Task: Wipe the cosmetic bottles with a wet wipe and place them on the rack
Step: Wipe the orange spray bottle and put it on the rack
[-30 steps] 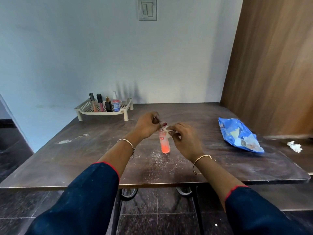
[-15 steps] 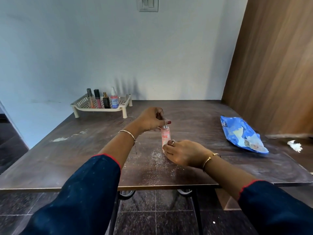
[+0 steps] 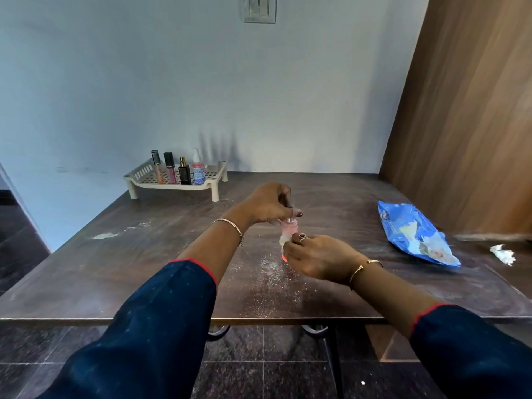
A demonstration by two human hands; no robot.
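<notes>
The pump bottle (image 3: 198,168) on the rack (image 3: 214,180) has a blue label, and the blue pack (image 3: 414,234) has white writing. Both are too small to read.

The rack sits at the far left of the counter (image 3: 144,254), by the wall. Four things stand in it in a row: two thin lip tubes (image 3: 157,165), a small dark bottle (image 3: 184,171) with a gold top, and the pump bottle. The blue pack lies on the right side of the counter, with something white showing at its open end. A scrunched white wipe (image 3: 503,253) lies just past it.

The pink bottle (image 3: 289,230) is in the middle of the counter, standing up, with both hands on it. The left hand (image 3: 267,204) is curled round its top. The right hand (image 3: 316,256) is curled round its lower part and presses a wet wipe (image 3: 283,240) against the side. I cannot tell if the bottle's bottom touches the counter. Some white powder (image 3: 270,272) is spilled right in front of it.
</notes>
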